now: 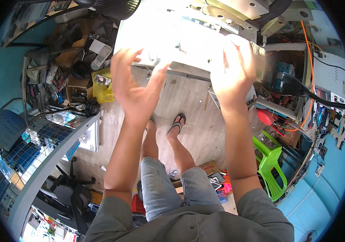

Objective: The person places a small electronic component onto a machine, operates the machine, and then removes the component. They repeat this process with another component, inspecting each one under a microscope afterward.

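A brightly lit white work surface (148,36) of a metal machine (245,10) fills the upper middle, its details largely washed out. At its front left edge, my left hand (136,82) is open, thumb and fingers apart and bent, with no object visible between them. My right hand (233,74) is closed at the right end of the surface, fingers bent forward beside a metal fitting (261,51); whatever it grips is hidden in the glare. A small dark piece (180,47) lies on the surface between the hands.
Cluttered scrap (75,52) and a yellow bag (102,88) lie left. A wire-mesh rack (39,137) and black chair (63,193) stand lower left. A green plastic chair (273,169), orange cable (312,80) and shelving (285,47) are right. Boxes (208,167) sit around my legs.
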`<state>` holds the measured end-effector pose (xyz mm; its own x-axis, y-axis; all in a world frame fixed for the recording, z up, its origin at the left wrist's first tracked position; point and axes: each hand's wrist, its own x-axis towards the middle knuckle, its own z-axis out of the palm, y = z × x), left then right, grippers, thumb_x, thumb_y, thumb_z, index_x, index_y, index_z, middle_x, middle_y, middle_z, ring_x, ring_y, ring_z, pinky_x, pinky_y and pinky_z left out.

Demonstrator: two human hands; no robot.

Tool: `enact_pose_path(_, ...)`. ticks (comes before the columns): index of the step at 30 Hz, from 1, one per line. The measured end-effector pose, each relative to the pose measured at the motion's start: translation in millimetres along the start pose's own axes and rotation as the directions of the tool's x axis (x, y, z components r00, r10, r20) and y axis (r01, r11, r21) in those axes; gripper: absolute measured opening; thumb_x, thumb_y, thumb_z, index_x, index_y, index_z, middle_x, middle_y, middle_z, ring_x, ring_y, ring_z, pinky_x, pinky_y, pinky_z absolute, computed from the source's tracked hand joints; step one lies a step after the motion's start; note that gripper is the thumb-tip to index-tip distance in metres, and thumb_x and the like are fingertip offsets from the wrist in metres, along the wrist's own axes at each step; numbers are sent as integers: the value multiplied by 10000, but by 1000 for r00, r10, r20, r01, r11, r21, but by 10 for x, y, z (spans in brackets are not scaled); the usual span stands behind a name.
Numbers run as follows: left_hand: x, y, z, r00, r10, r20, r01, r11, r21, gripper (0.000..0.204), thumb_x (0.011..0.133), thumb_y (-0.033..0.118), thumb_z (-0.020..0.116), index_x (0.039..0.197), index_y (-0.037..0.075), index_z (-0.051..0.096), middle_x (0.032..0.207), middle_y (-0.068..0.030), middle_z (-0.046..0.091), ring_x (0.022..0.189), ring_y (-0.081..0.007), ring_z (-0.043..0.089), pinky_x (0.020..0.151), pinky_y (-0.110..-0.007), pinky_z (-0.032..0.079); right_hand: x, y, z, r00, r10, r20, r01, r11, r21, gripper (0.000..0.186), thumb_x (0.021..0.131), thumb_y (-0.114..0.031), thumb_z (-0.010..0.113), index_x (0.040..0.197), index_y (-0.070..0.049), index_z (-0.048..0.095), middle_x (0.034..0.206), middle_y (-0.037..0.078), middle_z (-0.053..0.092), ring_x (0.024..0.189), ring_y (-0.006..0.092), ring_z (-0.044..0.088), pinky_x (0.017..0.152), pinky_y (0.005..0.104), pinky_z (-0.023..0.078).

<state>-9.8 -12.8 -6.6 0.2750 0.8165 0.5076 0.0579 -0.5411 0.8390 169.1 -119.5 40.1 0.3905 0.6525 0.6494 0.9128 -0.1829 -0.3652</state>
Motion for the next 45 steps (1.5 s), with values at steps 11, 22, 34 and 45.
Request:
enact_pose_path(11,172,420,89,973,-202,116,161,943,291,346,791,91,944,1063,15,744,884,-21,564,804,-141,521,711,-282,449,-408,-157,-341,998,56,20,-57,998,15,290,912,73,720,1192,3,749,1110,145,657,892,249,719,740,334,586)
enact_pose_path(22,183,402,259,970,-238,52,213,934,287,220,890,143,887,1000,-10,775,797,-3,616,696,-97,510,631,-276,426,-871,-357,-677,949,282,142,-304,939,161,227,946,10,751,1173,17,770,1049,128,660,796,208,660,682,320,547)
enact_pose_path(34,-319,1627,-102,754,-657,-2,594,684,-423,118,977,20,780,1075,-3,718,968,-27,707,892,-83,622,840,-251,504,-897,-745,-1249,665,666,336,-712,432,553,277,975,16,744,1251,28,727,1189,103,712,889,118,669,810,268,563)
enact_pose_path(45,-871,3384,-1518,756,-651,-63,356,491,-795,162,980,-22,734,1132,5,687,1100,-117,749,973,-209,724,985,-356,534,-173,-1981,-2660,814,177,553,-569,50,821,371,928,87,756,1291,86,679,1265,194,685,985,192,737,829,304,610)
